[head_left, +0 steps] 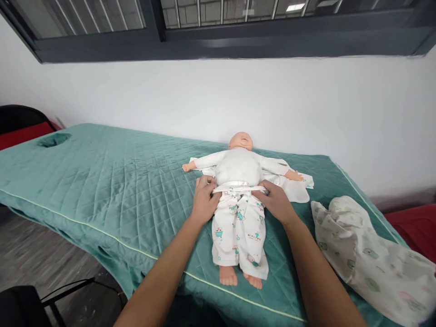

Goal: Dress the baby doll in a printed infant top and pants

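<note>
A baby doll (238, 165) lies on its back on the green quilted bed cover, head toward the wall and arms spread. Its torso and arms are white, and printed white trousers (225, 231) cover its legs down to the ankles. My left hand (205, 197) grips the trousers' waistband (238, 187) at the doll's hip on the left. On the other side my right hand (274, 200) pinches the same waistband, thumb and fingers closed. Beneath the doll's back and arms a white baby top (295, 188) is spread out, partly hidden by the body.
A crumpled white cloth with green prints (371, 254) lies on the right of the bed (136, 181). The bed has a face hole (54, 140) at far left. A white wall and dark window frame (238, 45) stand behind. Red chairs (415, 227) flank the bed.
</note>
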`<state>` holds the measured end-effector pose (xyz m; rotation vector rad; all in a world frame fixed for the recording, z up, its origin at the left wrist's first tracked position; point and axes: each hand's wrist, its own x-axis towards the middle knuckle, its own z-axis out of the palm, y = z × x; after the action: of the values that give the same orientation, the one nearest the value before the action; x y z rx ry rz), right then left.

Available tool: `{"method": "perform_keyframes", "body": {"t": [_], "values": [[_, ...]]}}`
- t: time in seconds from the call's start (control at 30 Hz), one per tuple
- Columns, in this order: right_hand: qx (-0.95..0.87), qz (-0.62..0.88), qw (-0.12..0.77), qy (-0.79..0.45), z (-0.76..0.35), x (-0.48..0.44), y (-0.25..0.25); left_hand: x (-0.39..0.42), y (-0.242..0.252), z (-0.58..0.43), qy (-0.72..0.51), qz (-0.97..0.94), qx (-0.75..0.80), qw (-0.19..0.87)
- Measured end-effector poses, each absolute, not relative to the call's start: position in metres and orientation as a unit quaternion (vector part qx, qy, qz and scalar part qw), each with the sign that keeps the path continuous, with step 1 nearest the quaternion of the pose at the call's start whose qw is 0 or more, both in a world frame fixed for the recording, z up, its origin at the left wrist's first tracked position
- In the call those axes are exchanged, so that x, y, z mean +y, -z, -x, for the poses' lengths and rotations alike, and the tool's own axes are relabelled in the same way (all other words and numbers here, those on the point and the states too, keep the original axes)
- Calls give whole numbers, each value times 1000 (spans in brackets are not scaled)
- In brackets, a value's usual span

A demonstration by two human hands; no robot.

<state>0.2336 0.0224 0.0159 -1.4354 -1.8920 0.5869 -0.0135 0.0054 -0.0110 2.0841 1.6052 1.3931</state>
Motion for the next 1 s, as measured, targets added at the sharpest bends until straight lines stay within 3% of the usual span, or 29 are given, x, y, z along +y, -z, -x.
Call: {"method": "perform_keyframes", "body": {"t": [0.47, 0.87, 1.0], "values": [[-715, 557, 331, -261, -237, 15, -15, -1, 12, 4, -439, -646, 607, 145], [-639, 513, 454, -351, -238, 19, -8, 42, -9, -8, -480, -650, 561, 182], [-627, 508, 460, -370, -237, 24, -6, 56, -9, -16, -485, -649, 567, 148]]}}
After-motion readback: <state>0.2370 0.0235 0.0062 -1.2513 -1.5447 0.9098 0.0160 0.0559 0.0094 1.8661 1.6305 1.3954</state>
